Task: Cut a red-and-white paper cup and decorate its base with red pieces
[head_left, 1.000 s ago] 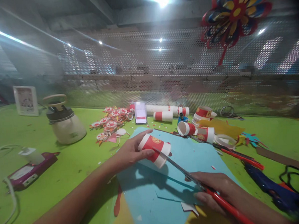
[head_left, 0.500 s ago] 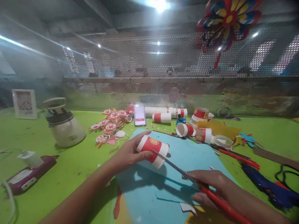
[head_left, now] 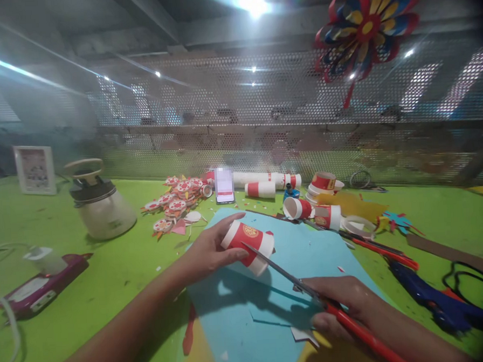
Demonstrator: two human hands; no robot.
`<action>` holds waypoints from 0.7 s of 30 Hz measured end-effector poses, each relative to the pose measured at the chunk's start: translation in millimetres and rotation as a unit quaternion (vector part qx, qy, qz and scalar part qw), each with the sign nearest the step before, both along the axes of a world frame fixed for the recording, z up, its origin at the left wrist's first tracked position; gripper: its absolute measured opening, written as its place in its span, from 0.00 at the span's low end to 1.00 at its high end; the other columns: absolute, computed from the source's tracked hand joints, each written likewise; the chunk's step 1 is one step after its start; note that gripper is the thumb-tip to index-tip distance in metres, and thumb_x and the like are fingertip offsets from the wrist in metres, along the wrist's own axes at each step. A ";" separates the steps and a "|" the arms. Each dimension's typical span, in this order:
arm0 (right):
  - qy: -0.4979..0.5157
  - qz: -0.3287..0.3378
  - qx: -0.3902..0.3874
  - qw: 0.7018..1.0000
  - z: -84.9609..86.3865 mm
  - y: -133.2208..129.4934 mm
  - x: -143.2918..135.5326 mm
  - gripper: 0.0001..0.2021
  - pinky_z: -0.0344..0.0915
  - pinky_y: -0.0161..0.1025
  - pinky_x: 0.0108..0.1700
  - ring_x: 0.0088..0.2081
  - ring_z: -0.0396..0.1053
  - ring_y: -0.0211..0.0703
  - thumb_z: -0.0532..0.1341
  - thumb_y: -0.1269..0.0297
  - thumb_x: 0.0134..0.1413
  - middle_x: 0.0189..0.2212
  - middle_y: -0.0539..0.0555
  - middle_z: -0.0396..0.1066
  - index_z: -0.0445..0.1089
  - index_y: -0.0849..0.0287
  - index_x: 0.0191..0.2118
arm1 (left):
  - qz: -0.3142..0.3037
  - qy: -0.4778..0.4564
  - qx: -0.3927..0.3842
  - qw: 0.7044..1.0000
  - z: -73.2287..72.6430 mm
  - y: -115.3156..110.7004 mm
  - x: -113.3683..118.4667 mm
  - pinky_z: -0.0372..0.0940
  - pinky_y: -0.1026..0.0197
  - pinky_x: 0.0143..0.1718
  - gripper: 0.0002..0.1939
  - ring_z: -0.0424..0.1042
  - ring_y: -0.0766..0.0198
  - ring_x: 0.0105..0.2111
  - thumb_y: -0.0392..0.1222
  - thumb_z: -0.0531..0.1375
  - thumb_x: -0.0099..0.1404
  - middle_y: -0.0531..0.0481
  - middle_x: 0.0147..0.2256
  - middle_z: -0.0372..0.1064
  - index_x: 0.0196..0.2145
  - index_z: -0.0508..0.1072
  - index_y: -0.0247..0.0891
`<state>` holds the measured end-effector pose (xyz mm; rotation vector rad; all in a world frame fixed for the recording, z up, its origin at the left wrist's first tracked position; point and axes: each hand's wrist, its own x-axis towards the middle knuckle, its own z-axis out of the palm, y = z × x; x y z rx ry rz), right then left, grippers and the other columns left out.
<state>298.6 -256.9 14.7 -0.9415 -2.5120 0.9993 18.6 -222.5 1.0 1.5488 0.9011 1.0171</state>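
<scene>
A red and white paper cup (head_left: 253,237) is tilted on its side in my left hand (head_left: 213,252), whose fingers and thumb wrap its left end. My right hand (head_left: 340,300) is closed around red-handled scissors (head_left: 287,276). The blades point up and left, and their tip lies at the cup's red side, near my left thumb. Whether the tip has gone into the paper is too small to tell. Below both hands lie light blue sheets (head_left: 233,332) on the green table (head_left: 151,315).
Behind the sheets stand a phone (head_left: 224,186) and paper cups (head_left: 261,189). Cut paper flowers (head_left: 178,203) lie at the left, beyond them a jug (head_left: 105,210) and a purple power strip (head_left: 48,283). A blue glue gun (head_left: 429,301) lies at the right.
The camera view has shifted slightly. The cup has turned a little in my left hand, with the scissors still against it.
</scene>
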 end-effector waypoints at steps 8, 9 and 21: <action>-0.032 -0.015 0.051 0.998 -7.8 2.9 3.0 0.16 0.56 0.30 0.28 0.26 0.60 0.35 0.53 0.51 0.61 0.24 0.46 0.62 0.64 0.57 0.31 | -0.010 -0.005 -0.026 1.000 1.0 -0.4 -2.3 0.66 0.56 0.42 0.36 0.72 0.56 0.41 0.42 0.66 0.55 0.44 0.46 0.72 0.59 0.58 0.43; -0.040 -0.019 0.060 0.997 -9.2 3.4 3.3 0.16 0.56 0.30 0.29 0.25 0.60 0.35 0.53 0.50 0.60 0.24 0.46 0.64 0.65 0.57 0.30 | -0.019 -0.009 -0.025 0.999 0.8 0.0 -4.1 0.66 0.55 0.42 0.35 0.71 0.55 0.42 0.42 0.66 0.56 0.44 0.47 0.71 0.59 0.59 0.44; -0.035 -0.045 0.015 0.998 -5.5 0.7 -0.9 0.09 0.59 0.33 0.36 0.33 0.69 0.39 0.53 0.63 0.61 0.29 0.45 0.72 0.65 0.56 0.30 | -0.072 -0.027 -0.039 0.996 -5.1 7.6 -16.1 0.62 0.50 0.49 0.32 0.69 0.51 0.48 0.41 0.64 0.58 0.42 0.50 0.70 0.59 0.61 0.43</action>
